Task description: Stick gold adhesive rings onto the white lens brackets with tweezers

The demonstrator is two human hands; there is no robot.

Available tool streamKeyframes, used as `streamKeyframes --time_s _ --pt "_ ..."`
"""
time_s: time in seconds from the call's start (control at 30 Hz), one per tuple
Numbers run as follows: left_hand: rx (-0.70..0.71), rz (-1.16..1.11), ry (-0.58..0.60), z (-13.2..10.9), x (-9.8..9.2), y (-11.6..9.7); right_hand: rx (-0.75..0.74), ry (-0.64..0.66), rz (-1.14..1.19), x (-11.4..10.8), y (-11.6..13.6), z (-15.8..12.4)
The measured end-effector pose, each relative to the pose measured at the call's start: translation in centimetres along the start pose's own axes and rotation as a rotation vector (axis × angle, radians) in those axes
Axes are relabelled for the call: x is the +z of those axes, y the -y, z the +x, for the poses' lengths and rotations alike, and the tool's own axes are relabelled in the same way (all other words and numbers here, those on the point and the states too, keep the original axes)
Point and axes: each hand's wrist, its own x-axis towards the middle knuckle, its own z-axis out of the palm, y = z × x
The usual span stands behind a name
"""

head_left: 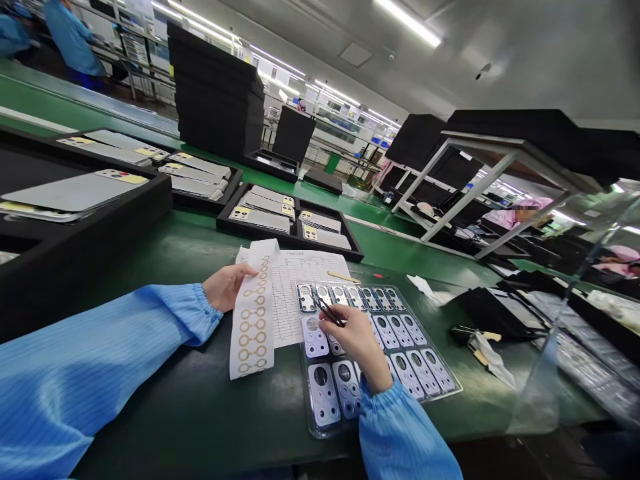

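Note:
My left hand (pixel 227 287) pinches the upper left edge of a long white sheet (pixel 257 333) printed with rows of gold-brown rings. My right hand (pixel 357 337) grips dark tweezers (pixel 327 310), their tips over the top-left plate of a clear plastic tray (pixel 450 392). Phone camera cover plates (pixel 324 393) with round holes lie in the tray in three rows. The back row shows darker undersides; the front rows are pale lilac. My right hand and wrist hide several plates in the middle.
A printed form (pixel 287 320) lies partly beneath the ring sheet. Black trays (pixel 353 250) with phone back panels (pixel 323 237) stand at the back and left. A yellowish stick (pixel 343 276) lies behind the clear tray. Black pieces (pixel 493 317) and crumpled wrapping (pixel 493 360) lie right. Co-workers sit farther off.

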Motion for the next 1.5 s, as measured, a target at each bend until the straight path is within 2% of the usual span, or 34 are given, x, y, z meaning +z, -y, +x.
streamKeyframes --time_s 0.13,0.33,0.4,0.57,0.77,0.9,1.03,1.23,1.5 --pt "0.009 0.015 0.023 0.2 -0.3 0.0 -0.032 -0.026 -0.019 -1.3 0.2 -0.2" --pt "-0.005 0.030 0.004 0.2 -0.4 -0.1 -0.086 0.091 -0.027 -0.9 -0.7 0.0" --pt "-0.009 0.032 -0.004 0.2 -0.3 -0.1 -0.074 0.059 -0.032 -0.9 -1.3 0.0" --pt "0.018 0.038 -0.019 0.3 -0.4 0.1 -0.012 -0.137 -0.091 -1.5 -2.5 -0.8" --pt "0.005 0.070 -0.017 0.8 -1.0 0.1 -0.026 -0.125 -0.114 -1.8 -2.2 -1.8" --pt "-0.001 0.045 -0.036 0.7 -0.8 0.1 -0.029 -0.145 -0.133 -2.4 -0.9 -0.9" --pt "-0.013 0.032 -0.050 0.5 -0.6 0.0 -0.113 -0.051 -0.144 -0.7 1.0 1.3" --pt "-0.015 0.045 -0.028 0.5 -0.7 0.1 -0.124 -0.048 -0.220 3.2 2.9 3.9" --pt "-0.009 0.049 -0.015 0.5 -0.7 0.1 -0.080 -0.049 -0.221 4.1 3.2 5.0"
